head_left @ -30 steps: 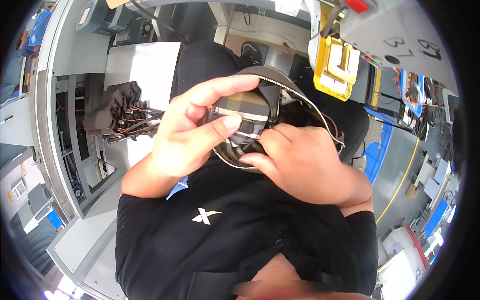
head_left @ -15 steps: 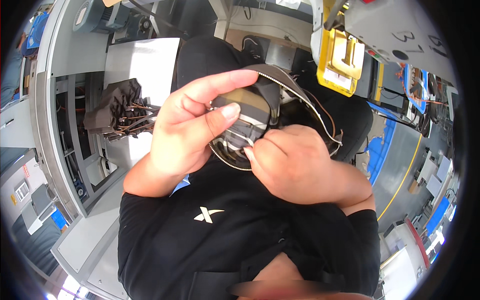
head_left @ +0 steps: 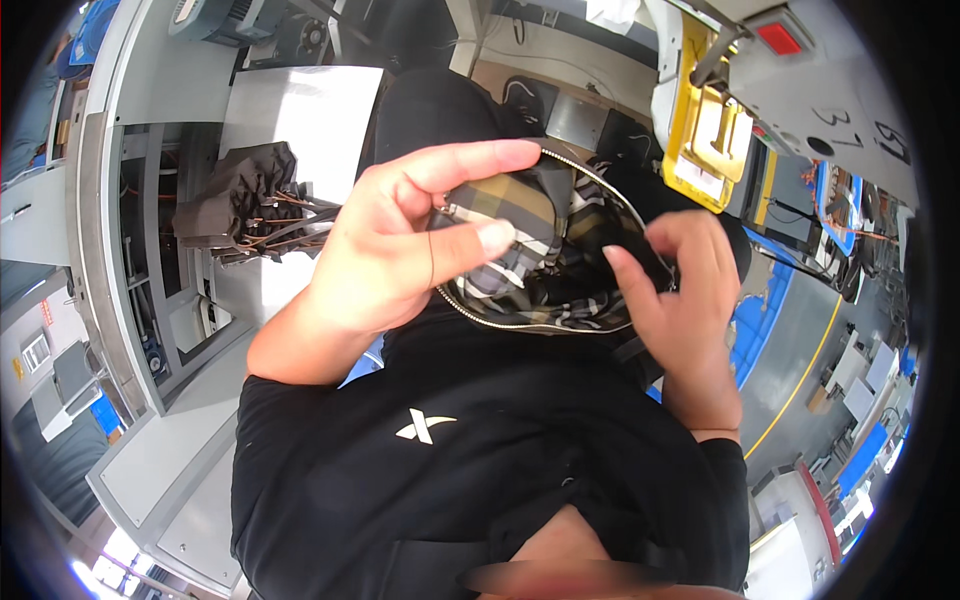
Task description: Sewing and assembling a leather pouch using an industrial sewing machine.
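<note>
A dark zip bag (head_left: 590, 313) lies unzipped above my lap, showing its plaid lining of olive, grey, black and white. My left hand (head_left: 390, 250) grips its left side, thumb resting on a checked inner pocket or flap (head_left: 510, 200), index finger along the upper rim. My right hand (head_left: 690, 290) is at the bag's right rim with thumb and fingers apart and curved, thumb tip over the dark interior; no held object shows in it.
Dark bundled bags with brown cords (head_left: 235, 205) lie on a white board (head_left: 280, 100) at left. A yellow-fronted machine (head_left: 700, 145) stands upper right, beside a red switch (head_left: 778, 38). Grey cabinets line the left; a yellow floor line (head_left: 790, 390) runs right.
My right hand has come out of the bag's middle toward its right rim and its fingers have spread. More of the plaid interior shows. My left hand has shifted slightly right.
</note>
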### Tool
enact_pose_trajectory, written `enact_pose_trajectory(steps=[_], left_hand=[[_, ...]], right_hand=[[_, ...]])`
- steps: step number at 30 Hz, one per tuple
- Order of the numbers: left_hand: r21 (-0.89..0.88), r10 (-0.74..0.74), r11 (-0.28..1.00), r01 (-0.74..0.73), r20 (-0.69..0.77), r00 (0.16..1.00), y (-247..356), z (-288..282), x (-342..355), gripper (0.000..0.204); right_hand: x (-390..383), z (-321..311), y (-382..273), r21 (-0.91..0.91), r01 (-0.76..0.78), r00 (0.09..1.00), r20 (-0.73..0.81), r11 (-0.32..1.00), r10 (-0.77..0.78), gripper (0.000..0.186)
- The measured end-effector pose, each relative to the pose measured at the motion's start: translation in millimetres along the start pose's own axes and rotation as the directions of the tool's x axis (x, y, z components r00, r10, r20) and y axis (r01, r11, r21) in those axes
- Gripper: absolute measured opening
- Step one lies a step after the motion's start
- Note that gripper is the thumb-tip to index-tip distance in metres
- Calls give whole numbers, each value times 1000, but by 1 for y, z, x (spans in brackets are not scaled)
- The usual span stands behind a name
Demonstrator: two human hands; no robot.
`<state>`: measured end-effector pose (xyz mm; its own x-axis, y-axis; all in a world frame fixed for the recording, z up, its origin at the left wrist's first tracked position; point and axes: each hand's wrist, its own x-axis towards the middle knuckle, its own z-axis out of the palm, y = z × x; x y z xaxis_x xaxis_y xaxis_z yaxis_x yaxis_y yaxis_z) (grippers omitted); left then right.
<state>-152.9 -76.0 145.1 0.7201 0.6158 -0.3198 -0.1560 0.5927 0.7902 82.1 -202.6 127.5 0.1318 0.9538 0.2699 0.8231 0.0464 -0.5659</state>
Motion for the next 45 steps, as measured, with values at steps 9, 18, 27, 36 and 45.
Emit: enact_pose_trajectory(steps=[9, 18, 27, 36, 45], left_hand=[[468, 254, 866, -177, -105, 961, -8, -30, 13, 58], [989, 807, 134, -57, -76, 586, -40, -143, 9, 49], [727, 378, 667, -165, -139, 915, -41, -195, -36, 64], [826, 272, 546, -139, -17, 962, -49, -216, 12, 37], [272, -2, 955, 119, -396, 918, -82, -212, -27, 35]], right_hand=[[-12, 29, 16, 127, -177, 921, 371, 976, 119, 33], [-5, 92, 4, 16, 185, 968, 171, 983, -185, 31], [59, 138, 9, 131, 164, 964, 191, 978, -187, 62], [42, 199, 8, 3, 490, 836, 281, 872, -471, 50], [-4, 162, 6, 51, 368, 745, 581, 928, -327, 53]])
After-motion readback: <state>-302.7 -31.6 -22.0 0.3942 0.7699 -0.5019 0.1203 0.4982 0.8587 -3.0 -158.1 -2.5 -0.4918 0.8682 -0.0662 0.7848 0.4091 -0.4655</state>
